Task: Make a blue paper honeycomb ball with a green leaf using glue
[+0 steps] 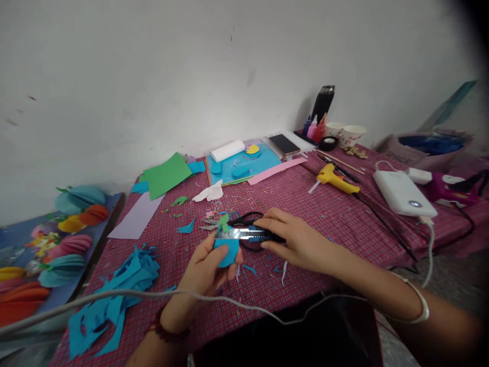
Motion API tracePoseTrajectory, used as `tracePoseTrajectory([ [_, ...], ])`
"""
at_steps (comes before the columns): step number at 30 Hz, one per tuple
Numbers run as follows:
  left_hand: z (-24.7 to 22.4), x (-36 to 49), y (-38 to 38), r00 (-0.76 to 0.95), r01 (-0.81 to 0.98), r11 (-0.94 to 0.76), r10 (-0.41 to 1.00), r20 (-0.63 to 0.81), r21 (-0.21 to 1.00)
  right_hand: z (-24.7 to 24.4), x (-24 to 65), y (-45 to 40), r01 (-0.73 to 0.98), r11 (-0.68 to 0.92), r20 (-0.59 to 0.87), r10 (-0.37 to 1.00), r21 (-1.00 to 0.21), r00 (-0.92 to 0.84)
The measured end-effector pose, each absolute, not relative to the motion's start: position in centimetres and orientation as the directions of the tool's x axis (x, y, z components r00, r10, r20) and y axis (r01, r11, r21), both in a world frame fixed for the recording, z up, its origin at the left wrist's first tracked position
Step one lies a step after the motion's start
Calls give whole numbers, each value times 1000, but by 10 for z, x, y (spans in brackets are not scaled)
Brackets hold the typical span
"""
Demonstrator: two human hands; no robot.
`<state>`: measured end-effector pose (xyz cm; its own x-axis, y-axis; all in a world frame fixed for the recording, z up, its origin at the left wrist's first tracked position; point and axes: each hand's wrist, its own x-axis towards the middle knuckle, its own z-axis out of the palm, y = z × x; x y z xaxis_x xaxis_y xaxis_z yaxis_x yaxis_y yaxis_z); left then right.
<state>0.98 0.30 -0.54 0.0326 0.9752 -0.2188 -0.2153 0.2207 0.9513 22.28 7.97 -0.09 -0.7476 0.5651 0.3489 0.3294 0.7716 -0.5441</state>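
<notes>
My left hand (208,265) pinches a small stack of rounded blue paper pieces (226,253) between thumb and fingers. My right hand (284,237) is closed on what looks like a black stapler with a shiny metal body (244,233); its metal end lies over the top of the blue paper. A small green paper leaf (223,223) shows just above that end. Behind the stapler, black-handled scissors (250,216) lie on the table, partly covered by it and by my right hand.
Blue paper offcuts (130,278) are heaped at left, near a tray (114,211) of folded paper shapes. Green (168,176) and lilac sheets (137,216) lie behind. A yellow glue gun (336,181) and white power bank (403,193) are at right. A white cable (244,305) crosses in front.
</notes>
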Motion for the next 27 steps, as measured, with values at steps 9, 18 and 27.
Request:
tracePoseTrajectory([
  [9, -5, 5, 0, 140, -346, 269, 962, -233, 899, 11, 229, 86, 254, 772, 334, 513, -583, -790],
  [18, -6, 10, -4, 134, -127, 248, 964, -231, 960, 7, 235, 84, 278, 747, 297, 534, -604, -792],
  [27, -3, 9, -4, 187, -314, 323, 943, -275, 893, 4, 234, 82, 264, 730, 300, 543, -631, -784],
])
